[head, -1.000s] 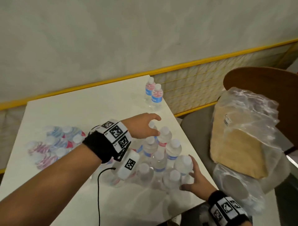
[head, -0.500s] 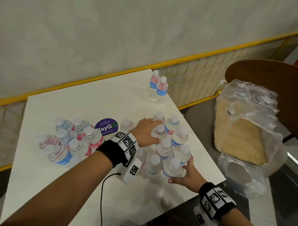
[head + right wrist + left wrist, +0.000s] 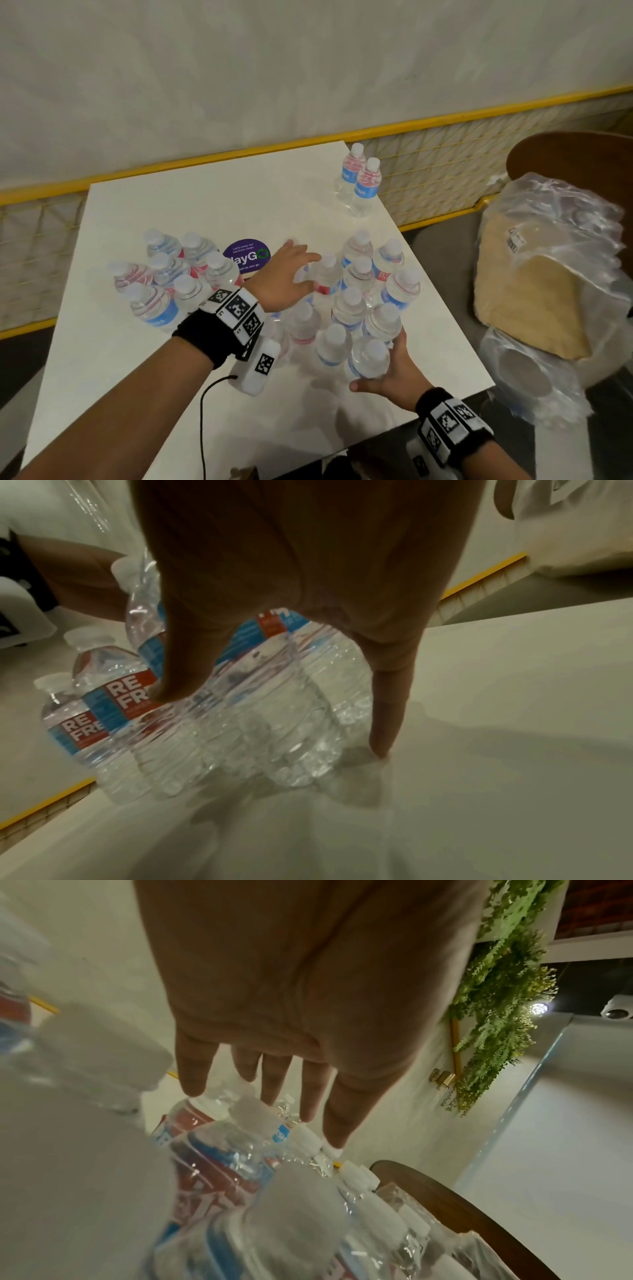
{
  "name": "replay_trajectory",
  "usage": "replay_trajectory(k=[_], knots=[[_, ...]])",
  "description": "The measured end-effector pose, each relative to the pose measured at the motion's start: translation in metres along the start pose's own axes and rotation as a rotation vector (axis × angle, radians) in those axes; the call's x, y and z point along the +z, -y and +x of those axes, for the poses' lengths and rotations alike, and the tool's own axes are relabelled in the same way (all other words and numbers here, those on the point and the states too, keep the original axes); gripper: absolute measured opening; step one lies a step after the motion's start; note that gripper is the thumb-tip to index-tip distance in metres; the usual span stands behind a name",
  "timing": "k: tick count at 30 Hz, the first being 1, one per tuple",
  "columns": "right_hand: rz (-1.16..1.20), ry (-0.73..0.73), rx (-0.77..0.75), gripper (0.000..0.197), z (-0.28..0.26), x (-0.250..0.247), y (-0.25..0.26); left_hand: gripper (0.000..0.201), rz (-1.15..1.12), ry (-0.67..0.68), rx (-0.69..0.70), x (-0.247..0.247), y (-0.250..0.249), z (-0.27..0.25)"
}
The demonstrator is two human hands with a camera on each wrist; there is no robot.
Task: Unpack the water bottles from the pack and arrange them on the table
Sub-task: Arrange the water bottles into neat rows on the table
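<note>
Left hand fingers spread over clear plastic water bottles on white table, right hand cupping nearest bottle, likely steadying cluster.

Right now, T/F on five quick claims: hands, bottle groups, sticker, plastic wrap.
1. Two bottles stand apart at the table's far right corner. True.
2. The left hand grips a bottle lifted off the table. False: its fingers are spread, reaching over the near cluster.
3. The right hand holds the nearest bottle. True.
4. The purple sticker lies right of all bottles. False: it lies between the two clusters.
5. The plastic wrap lies on the table. False: it sits on the chair.
</note>
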State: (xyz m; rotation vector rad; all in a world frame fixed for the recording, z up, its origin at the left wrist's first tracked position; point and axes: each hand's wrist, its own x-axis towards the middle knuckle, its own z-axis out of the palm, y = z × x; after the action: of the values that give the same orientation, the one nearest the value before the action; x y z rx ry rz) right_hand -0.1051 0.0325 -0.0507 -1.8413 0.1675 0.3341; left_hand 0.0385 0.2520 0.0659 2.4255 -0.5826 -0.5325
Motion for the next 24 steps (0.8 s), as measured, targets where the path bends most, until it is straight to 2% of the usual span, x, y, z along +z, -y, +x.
replay_trajectory(k=[2, 4, 6, 8, 10, 13, 15, 17, 20, 22, 23, 24], knots=[[0.021, -0.009, 0.002, 0.128, 0.000, 0.013, 0.000, 0.050, -0.112, -0.065, 0.041, -0.003, 0.008, -0.007], [0.046, -0.047, 0.036, 0.127, 0.000, 0.027, -0.001, 0.044, -0.209, -0.188, 0.075, -0.013, 0.018, -0.017], [0.063, -0.089, 0.061, 0.129, -0.002, 0.040, 0.000, 0.039, -0.275, -0.410, 0.093, -0.024, 0.032, -0.031], [0.045, -0.122, 0.079, 0.132, -0.004, 0.049, -0.002, 0.037, -0.326, -0.690, 0.088, -0.035, 0.054, -0.046], [0.006, -0.154, 0.078, 0.128, -0.007, 0.055, -0.002, 0.038, -0.326, -0.918, 0.063, -0.041, 0.078, -0.059], [-0.061, -0.193, 0.076, 0.124, -0.013, 0.065, -0.003, 0.037, -0.364, -1.139, -0.030, -0.045, 0.113, -0.071], [-0.084, -0.198, 0.103, 0.116, -0.015, 0.070, -0.003, 0.039, -0.521, -1.264, -0.122, -0.042, 0.148, -0.073], [-0.106, -0.184, 0.141, 0.111, -0.016, 0.071, -0.005, 0.041, -0.722, -1.377, -0.293, -0.035, 0.179, -0.077], [-0.104, -0.121, 0.188, 0.112, -0.021, 0.072, -0.004, 0.038, -0.875, -1.383, -0.529, -0.022, 0.208, -0.084], [-0.094, -0.092, 0.208, 0.111, -0.023, 0.073, -0.003, 0.044, -0.812, -1.305, -0.794, -0.008, 0.237, -0.087], [-0.111, -0.086, 0.199, 0.110, -0.023, 0.073, -0.001, 0.048, -0.825, -1.251, -0.923, -0.001, 0.248, -0.087], [-0.132, -0.078, 0.185, 0.109, -0.023, 0.075, 0.001, 0.050, -0.922, -1.173, -0.996, 0.008, 0.252, -0.088]])
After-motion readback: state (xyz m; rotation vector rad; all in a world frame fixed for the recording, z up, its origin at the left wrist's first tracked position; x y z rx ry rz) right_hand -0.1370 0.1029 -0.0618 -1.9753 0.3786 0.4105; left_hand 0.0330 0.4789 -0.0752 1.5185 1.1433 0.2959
